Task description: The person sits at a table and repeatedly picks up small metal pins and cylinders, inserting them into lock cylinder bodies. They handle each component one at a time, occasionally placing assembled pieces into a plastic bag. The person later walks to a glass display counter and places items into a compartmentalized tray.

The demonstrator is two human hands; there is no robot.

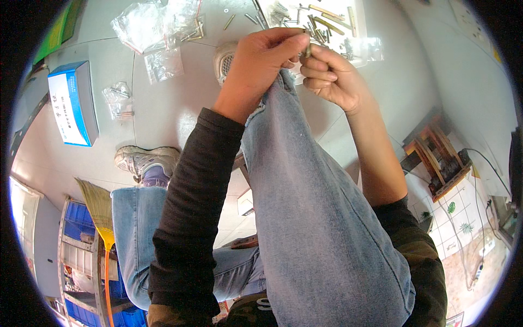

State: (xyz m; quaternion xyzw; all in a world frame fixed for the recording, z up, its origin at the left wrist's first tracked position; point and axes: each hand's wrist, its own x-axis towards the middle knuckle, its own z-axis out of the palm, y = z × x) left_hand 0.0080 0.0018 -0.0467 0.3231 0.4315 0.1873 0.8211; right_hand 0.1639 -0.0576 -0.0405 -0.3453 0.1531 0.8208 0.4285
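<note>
My hands meet above my raised knee, near the top of the view. My right hand (335, 79) pinches a small brass-coloured metal pin (308, 50) upright between thumb and forefinger. Right beside it, my left hand (264, 62) is closed, thumb against forefinger at the pin's upper end; its fingers hide whatever is between them. Just beyond the hands lies a white tray (357, 27) with many loose metal pins and rods (321, 30), brass and dark in colour. Clear plastic bags (143, 27) lie to the left of it, with a few loose pins beside them.
A blue and white box (72, 103) and a small bag of metal parts (118, 101) are on the floor at left. A broom (98, 210) leans by a shelf with blue bins (79, 212). A wooden stool-like frame (436, 152) and cables are at right.
</note>
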